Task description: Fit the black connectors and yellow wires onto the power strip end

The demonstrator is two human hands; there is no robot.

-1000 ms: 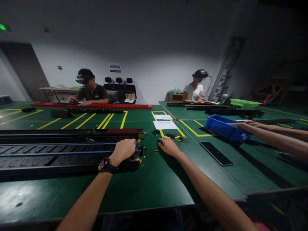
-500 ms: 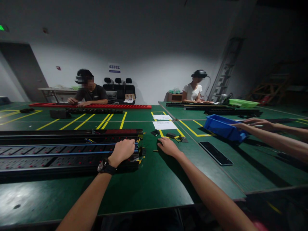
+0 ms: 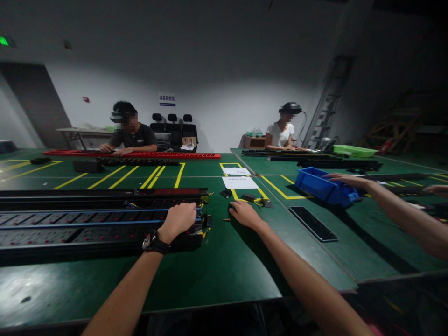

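My left hand (image 3: 179, 220), with a watch on its wrist, rests on the right end of a long black rail assembly (image 3: 105, 230). Its fingers are curled over the blue strips, and what they may grip is hidden. On the green table (image 3: 238, 270), my right hand (image 3: 245, 213) lies with its fingers bent and slightly apart, holding nothing visible. A small brass-coloured pin (image 3: 226, 220) lies just left of it. Small black parts (image 3: 248, 198) with yellow wires are beyond the right hand. Yellow wires (image 3: 206, 232) stick out at the rail's end.
A co-worker's hand (image 3: 345, 179) reaches over a blue bin (image 3: 320, 185) on the right. A phone (image 3: 313, 224) lies nearer. White paper labels (image 3: 239, 182) sit ahead. Two people work across the table, one behind a red rail (image 3: 175, 155), near a green tray (image 3: 354, 150) and black rails.
The co-worker's near hand has moved left over the blue bin, and their other hand has drawn away to the right. My hands have not visibly moved.
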